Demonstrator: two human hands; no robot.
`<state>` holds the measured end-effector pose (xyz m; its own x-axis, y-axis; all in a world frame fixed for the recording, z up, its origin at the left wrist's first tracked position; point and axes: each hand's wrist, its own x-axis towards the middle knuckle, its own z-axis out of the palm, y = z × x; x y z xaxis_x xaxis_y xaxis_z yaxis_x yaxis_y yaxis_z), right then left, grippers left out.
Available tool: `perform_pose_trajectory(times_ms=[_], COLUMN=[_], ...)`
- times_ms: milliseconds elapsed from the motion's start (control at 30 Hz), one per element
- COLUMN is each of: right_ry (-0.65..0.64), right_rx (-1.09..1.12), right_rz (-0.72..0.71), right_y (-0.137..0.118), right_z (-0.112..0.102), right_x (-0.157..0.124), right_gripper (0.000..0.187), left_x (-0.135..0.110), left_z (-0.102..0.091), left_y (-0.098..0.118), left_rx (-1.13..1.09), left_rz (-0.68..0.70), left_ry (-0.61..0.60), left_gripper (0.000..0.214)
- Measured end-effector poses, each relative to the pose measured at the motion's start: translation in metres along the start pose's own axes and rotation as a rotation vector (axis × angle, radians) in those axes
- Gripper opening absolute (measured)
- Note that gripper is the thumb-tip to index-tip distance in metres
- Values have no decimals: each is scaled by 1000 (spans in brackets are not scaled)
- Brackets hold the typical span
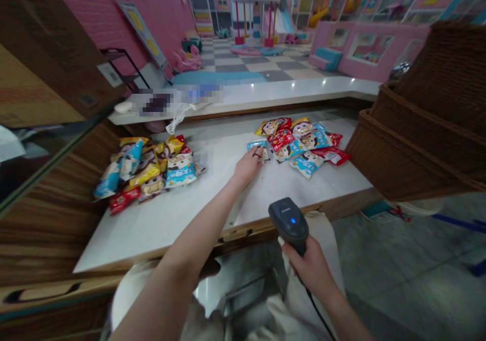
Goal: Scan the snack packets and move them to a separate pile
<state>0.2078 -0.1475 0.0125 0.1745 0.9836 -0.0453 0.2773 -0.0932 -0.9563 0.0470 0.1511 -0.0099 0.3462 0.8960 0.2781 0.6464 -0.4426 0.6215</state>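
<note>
Scanner (pixel 287 217), its blue light lit, is held in the curled fingers of the right hand (pixel 309 265) near the front edge of the desk (pixel 216 179), with a cord (pixel 317 310) running down below. The left hand (pixel 248 167) reaches out over the white top, its fingers on a blue pack (pixel 256 144), though whether they grip it or only rest there I cannot tell. That pack lies just left of the right pile (pixel 299 141), well apart from the left pile (pixel 150 168), and a wicker basket (pixel 421 118) stands at far right.
</note>
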Motion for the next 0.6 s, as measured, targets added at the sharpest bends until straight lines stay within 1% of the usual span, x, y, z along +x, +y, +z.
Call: perform_pose_trajectory(times_ms=[100, 167, 233, 267, 333, 400, 467, 533, 600], right_ry=[-33, -45, -48, -48, -52, -65, -74, -68, -57], right_rx=[41, 47, 40, 34, 25, 27, 30, 29, 27], right_rz=[12, 9, -12, -28, -55, -65, -64, -65, -68], right_y=[-1, -3, -6, -9, -13, -17, -20, -21, -22], right_z=[6, 10, 15, 17, 20, 22, 23, 23, 23], right_x=[-6, -11, -16, -19, -25, -30, -35, -37, -38], right_gripper=[25, 26, 25, 25, 25, 25, 24, 24, 23], left_x=[-69, -114, -149, -162, -179, -185, -186, -184, -181], left_z=[-15, -26, -37, -42, -52, -59, -65, -68, -70], left_y=[4, 9, 16, 19, 26, 28, 26, 20, 11], left_rx=[-91, -181, -318, -403, -593, -797, -1017, -1219, -1348], left_rz=[32, 30, 4, -22, -92, -169, -264, -401, -546], left_ry=[-3, 20, 59, 79, 121, 169, 234, 288, 336], left_gripper=[61, 59, 55, 54, 54, 52, 48, 45, 41])
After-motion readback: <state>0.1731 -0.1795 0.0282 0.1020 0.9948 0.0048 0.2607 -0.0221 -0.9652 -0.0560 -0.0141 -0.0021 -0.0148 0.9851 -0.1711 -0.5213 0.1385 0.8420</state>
